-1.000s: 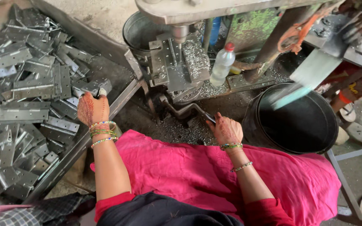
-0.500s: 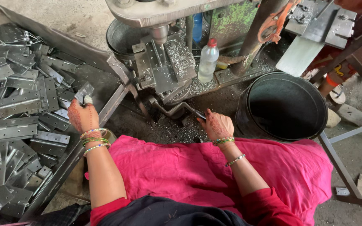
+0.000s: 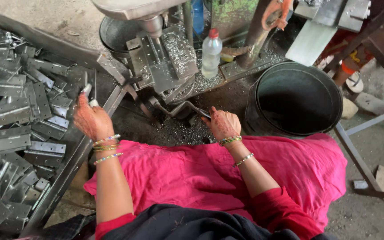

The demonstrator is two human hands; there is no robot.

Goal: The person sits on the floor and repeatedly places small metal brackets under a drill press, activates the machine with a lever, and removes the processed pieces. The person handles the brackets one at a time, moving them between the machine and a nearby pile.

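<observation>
A small metal hinge plate (image 3: 88,92) is gripped in the left hand (image 3: 92,121) above the tray of hinges (image 3: 18,129). The vise crank handle (image 3: 184,108) is clasped by the right hand (image 3: 223,125). Fingers could be cut by sharp swarf (image 3: 178,133) littering the gritty floor (image 3: 370,218).

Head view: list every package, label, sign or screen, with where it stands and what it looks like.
Plastic bottle: upright on the machine base behind the right hand, clear slim body, red cap, pale label band.
Blue container: behind the bottle at the top edge, mostly hidden.
No signs or screens in view.
</observation>
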